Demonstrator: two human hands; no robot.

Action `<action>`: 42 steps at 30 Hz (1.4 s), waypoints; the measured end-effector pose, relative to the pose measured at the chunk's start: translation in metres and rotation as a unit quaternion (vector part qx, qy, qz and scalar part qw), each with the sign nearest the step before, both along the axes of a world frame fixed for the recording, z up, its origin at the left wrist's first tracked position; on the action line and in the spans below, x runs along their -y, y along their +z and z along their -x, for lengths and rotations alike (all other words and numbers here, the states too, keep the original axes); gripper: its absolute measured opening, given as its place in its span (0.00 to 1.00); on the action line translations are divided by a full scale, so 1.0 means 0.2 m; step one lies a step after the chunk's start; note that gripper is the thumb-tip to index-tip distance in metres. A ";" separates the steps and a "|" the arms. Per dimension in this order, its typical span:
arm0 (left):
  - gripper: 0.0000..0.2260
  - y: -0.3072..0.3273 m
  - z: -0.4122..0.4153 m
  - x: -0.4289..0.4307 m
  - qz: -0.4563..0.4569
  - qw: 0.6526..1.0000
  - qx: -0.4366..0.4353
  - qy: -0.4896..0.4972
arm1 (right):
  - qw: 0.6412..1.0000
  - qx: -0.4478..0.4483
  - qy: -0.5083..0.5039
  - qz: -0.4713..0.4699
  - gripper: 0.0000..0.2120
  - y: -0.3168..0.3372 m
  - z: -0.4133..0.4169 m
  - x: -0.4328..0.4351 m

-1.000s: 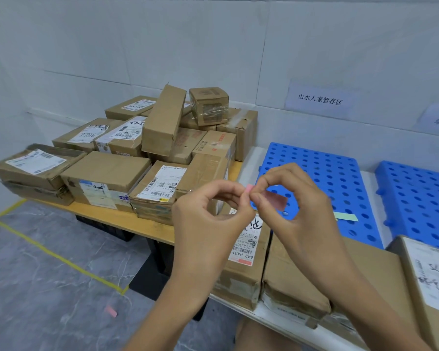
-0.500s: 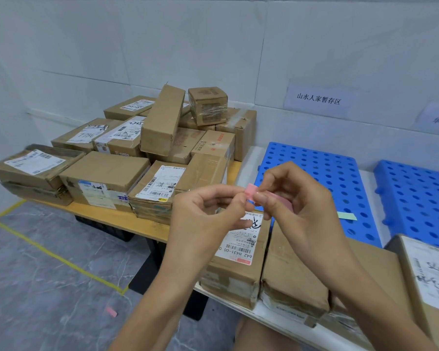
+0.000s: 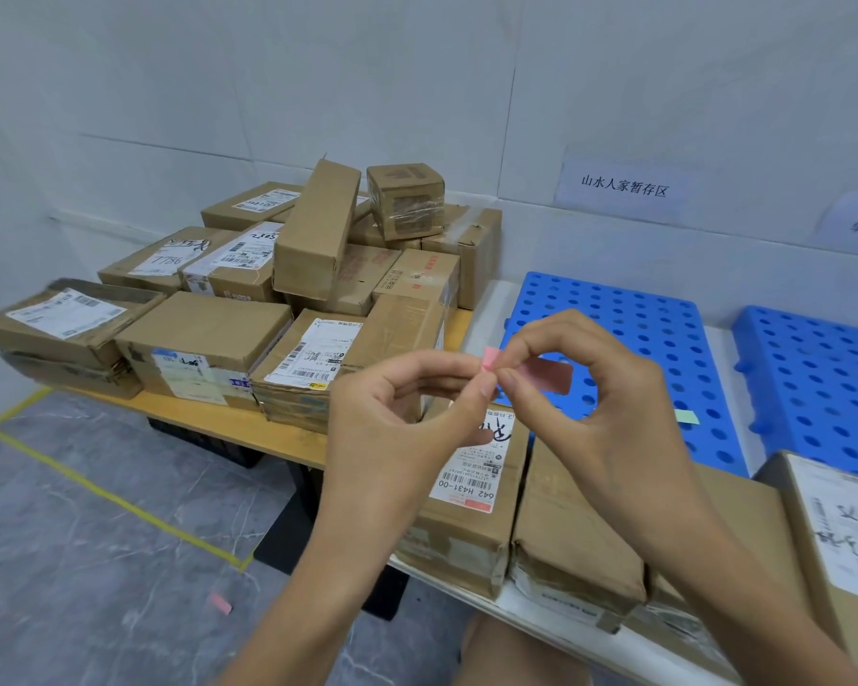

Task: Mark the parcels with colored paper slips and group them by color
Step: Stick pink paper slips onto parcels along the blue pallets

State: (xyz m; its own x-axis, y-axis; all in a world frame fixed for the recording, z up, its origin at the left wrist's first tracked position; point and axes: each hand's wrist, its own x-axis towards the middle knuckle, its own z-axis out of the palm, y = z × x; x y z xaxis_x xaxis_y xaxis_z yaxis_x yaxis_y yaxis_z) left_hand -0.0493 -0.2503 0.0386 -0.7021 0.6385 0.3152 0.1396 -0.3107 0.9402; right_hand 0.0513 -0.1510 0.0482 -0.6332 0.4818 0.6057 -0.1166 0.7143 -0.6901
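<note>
Both hands are raised in front of me over the near parcels. My left hand (image 3: 397, 428) and my right hand (image 3: 590, 403) pinch the same pink paper slip (image 3: 541, 373) at one end, where a corner is peeling up. The rest of the slip runs behind my right fingers. Below the hands lies a brown parcel with a white label (image 3: 471, 492), and a plain brown parcel (image 3: 575, 537) sits right of it. A green slip (image 3: 687, 416) lies on the blue pallet (image 3: 630, 329).
A pile of several cardboard parcels (image 3: 248, 299) fills the wooden table at left. A second blue pallet (image 3: 823, 373) is at right, and a labelled parcel (image 3: 843, 532) sits at the near right. A pink slip (image 3: 219, 603) lies on the grey floor beside yellow tape.
Both hands have dropped slightly and kept working the end of the pink slip; its corner now sticks up more between the fingertips.
</note>
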 end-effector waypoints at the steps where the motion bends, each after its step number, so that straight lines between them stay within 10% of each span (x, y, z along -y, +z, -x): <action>1: 0.03 0.00 0.00 0.00 0.001 1.000 -0.020 0.016 | 1.000 -0.002 -0.002 -0.004 0.04 0.00 0.00 0.00; 20: 0.04 0.02 0.00 0.01 0.007 0.998 0.051 -0.047 | 0.995 -0.002 0.047 0.085 0.06 0.02 -0.02 -0.03; 42: 0.06 0.02 -0.02 0.01 -0.016 1.000 0.017 -0.009 | 0.997 0.027 -0.011 -0.071 0.01 0.03 -0.02 0.00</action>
